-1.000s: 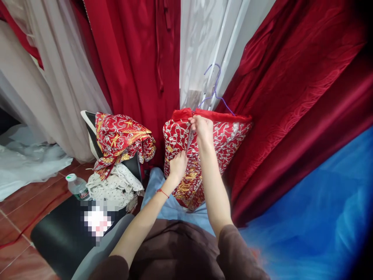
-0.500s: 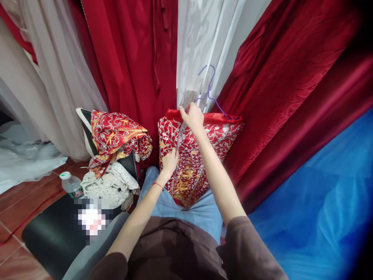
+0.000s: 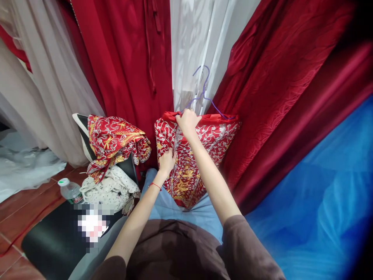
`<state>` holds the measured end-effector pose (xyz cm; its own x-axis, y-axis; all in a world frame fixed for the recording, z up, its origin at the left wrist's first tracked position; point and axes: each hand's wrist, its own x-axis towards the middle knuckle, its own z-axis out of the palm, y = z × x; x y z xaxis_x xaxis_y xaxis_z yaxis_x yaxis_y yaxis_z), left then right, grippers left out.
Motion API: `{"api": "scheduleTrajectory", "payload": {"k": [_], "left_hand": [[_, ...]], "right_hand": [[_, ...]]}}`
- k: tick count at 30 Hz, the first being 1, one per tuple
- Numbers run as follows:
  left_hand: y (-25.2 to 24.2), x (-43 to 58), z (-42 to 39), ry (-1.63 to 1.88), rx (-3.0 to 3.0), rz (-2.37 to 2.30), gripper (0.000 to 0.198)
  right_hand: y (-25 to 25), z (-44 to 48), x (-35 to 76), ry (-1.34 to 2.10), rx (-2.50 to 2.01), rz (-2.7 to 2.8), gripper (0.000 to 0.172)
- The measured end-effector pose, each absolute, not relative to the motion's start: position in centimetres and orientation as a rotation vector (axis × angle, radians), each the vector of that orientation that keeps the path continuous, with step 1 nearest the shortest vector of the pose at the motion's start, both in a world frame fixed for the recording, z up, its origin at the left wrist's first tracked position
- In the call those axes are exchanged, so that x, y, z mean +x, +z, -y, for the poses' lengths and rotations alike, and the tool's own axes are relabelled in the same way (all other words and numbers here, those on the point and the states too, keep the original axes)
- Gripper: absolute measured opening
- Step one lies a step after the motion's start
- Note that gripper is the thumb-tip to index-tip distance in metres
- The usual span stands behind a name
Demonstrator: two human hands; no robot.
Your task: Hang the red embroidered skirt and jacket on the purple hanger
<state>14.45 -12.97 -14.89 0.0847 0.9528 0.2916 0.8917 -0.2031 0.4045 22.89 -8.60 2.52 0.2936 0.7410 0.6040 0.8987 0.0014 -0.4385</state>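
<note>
A red embroidered skirt-like garment (image 3: 189,163), with silver and gold patterns, is spread over my lap and knees. Along its top runs a plain red satin band. A purple wire hanger (image 3: 205,83) rises from that band, its hook pointing up and its lower part partly covered by cloth. My right hand (image 3: 188,121) is closed on the top band, over the hanger's left side. Lower down, my left hand (image 3: 167,161) has its fingers closed on the garment's front, beside a silver-trimmed edge. Both sets of fingertips are partly hidden.
On my left, a black chair (image 3: 46,233) bears a folded matching red garment (image 3: 115,138), a dotted cream cloth (image 3: 107,186), a plastic bottle (image 3: 70,190) and a blurred item. Red curtain-like fabric (image 3: 131,50) hangs ahead, with blue fabric (image 3: 314,206) at right.
My right hand has turned and closed over the band, shifting slightly left and down toward the hanger's left side. The left hand keeps its hold. The whole view has shifted slightly.
</note>
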Motion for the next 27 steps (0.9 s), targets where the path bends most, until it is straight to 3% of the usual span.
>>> {"api": "scheduleTrajectory", "payload": {"k": [4,8,12,15,18,22,27], "left_hand": [[-15.2,13.4,13.0,0.963,2.153,-1.747,0.024],[-15.0,10.5,12.3,1.426,1.869,-1.454,0.015],[-13.1,7.7,11.3,1.793,1.574,-1.237,0.011],[-10.3,7.2,11.0,1.909,1.599,-1.22,0.01],[-6.8,8.2,10.9,1.917,1.889,-1.296,0.012],[-2.6,9.5,8.9,1.692,2.468,-1.445,0.036],[-0.1,8.7,3.6,1.139,2.852,-1.551,0.032]], "right_hand": [[0.6,9.6,24.0,-0.464,-1.498,1.56,0.019],[-3.8,12.1,26.3,-0.491,-1.114,1.672,0.02],[-9.7,15.7,29.9,-0.656,-0.864,2.257,0.022],[-11.8,17.8,33.1,-0.757,-0.711,2.725,0.039],[-9.7,18.6,36.8,-0.712,-0.847,2.757,0.055],[-2.4,17.4,42.1,-0.869,-1.439,2.236,0.045],[4.7,14.5,47.3,-0.872,-1.902,2.289,0.045]]}}
